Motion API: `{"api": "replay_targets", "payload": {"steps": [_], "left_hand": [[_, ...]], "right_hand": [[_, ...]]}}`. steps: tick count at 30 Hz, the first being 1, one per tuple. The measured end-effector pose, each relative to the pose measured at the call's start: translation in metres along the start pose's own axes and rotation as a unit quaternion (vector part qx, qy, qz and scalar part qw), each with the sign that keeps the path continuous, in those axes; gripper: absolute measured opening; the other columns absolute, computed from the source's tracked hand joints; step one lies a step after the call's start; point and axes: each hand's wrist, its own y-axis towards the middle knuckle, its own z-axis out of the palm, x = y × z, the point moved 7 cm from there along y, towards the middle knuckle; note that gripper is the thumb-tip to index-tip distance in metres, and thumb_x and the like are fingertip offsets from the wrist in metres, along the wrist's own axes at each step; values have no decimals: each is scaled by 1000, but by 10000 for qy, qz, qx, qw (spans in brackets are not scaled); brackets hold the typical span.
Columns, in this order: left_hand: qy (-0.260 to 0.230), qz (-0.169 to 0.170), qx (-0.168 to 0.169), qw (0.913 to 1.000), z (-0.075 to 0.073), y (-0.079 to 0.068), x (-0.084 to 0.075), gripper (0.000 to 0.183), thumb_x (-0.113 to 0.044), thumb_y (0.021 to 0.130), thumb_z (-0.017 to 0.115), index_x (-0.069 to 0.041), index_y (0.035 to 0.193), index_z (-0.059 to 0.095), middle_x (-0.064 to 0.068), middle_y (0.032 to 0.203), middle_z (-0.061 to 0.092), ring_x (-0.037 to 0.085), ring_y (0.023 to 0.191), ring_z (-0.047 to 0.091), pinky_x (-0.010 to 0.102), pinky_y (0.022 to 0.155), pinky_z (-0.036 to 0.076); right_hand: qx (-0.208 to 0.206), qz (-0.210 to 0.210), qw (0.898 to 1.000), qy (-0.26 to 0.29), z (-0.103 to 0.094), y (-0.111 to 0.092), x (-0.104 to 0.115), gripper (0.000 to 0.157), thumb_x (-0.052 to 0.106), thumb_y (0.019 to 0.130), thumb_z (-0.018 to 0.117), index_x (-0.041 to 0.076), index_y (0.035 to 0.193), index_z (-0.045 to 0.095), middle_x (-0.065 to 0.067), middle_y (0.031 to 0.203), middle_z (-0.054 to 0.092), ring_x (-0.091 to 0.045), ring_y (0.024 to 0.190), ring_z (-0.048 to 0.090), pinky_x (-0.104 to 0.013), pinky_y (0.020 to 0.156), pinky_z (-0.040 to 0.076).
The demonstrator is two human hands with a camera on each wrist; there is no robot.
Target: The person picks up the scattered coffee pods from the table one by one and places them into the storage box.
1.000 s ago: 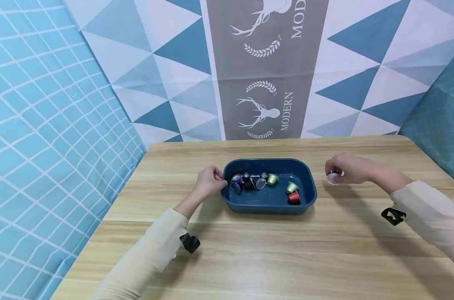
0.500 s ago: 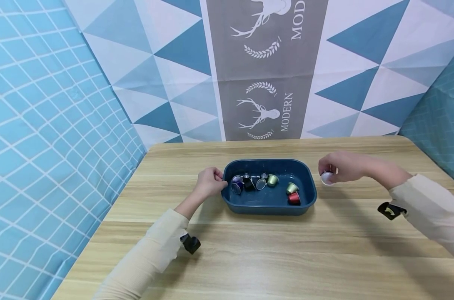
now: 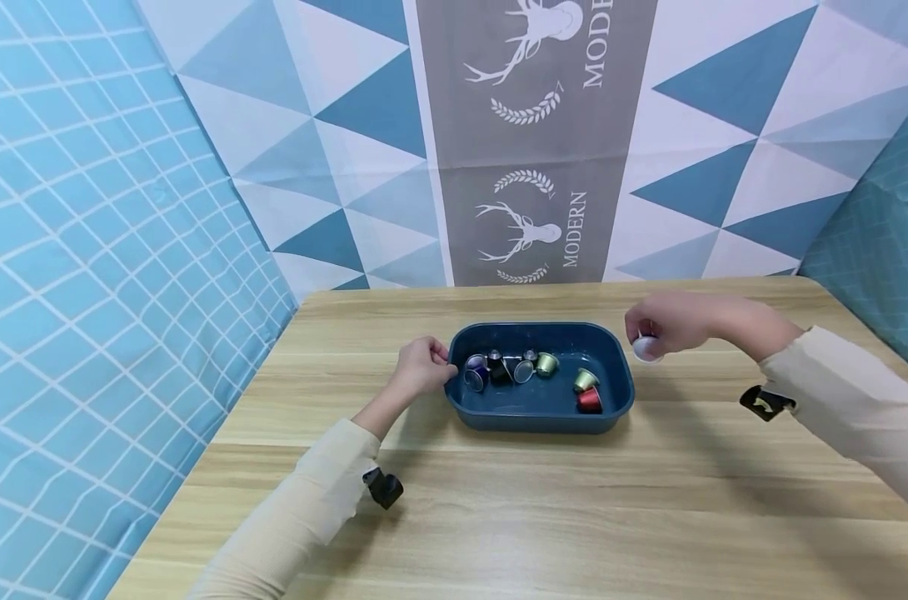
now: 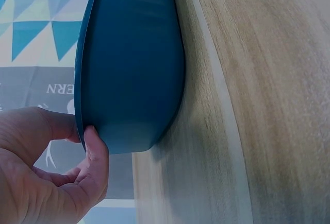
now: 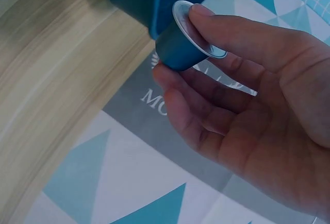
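A dark blue plastic bin (image 3: pixel 540 422) sits on the table with several coffee capsules inside. My left hand (image 3: pixel 421 367) pinches the bin's left rim between thumb and finger, seen closely in the left wrist view. Just off the bin's right end, my right hand (image 3: pixel 675 322) holds one coffee capsule (image 5: pixel 180 48) above the table. That capsule is blue-teal with a silver foil lid, and the thumb lies on the lid while fingertips support its base. In the bin, a red capsule (image 3: pixel 590 401) and a green one (image 3: pixel 585 380) lie at the right; dark, purple and green ones cluster left.
The wooden table (image 3: pixel 544 517) extends in front of and around the bin. A patterned cloth backdrop (image 3: pixel 371 167) rises behind the table's far edge, and a blue tiled sheet (image 3: pixel 109 275) hangs along the left. Each wrist carries a small black camera mount (image 3: pixel 382 488).
My right hand has moved left toward the bin and lifted slightly, carrying the coffee capsule. My left hand stays on the bin's rim, and the view has shifted slightly.
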Motion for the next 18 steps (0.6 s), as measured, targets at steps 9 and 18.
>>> {"api": "replay_targets", "payload": {"steps": [9, 18], "left_hand": [[-50, 14, 13, 10000, 2, 0, -1, 15, -7, 83, 70, -1, 92, 60, 4, 79, 57, 10, 60, 55, 20, 56, 51], [-51, -16, -8, 10000, 0, -1, 1, 15, -6, 82, 69, -1, 92, 60, 4, 78, 56, 11, 60, 54, 20, 55, 50]], "right_hand": [[426, 155, 9989, -106, -7, 17, 13, 11, 7, 82, 72, 9, 90, 65, -1, 77, 60, -12, 68, 50, -28, 63, 45], [661, 356, 9966, -340, -9, 36, 27, 11, 9, 82, 73, 10, 90, 65, -3, 79, 62, -15, 71, 52, -30, 65, 48]]}}
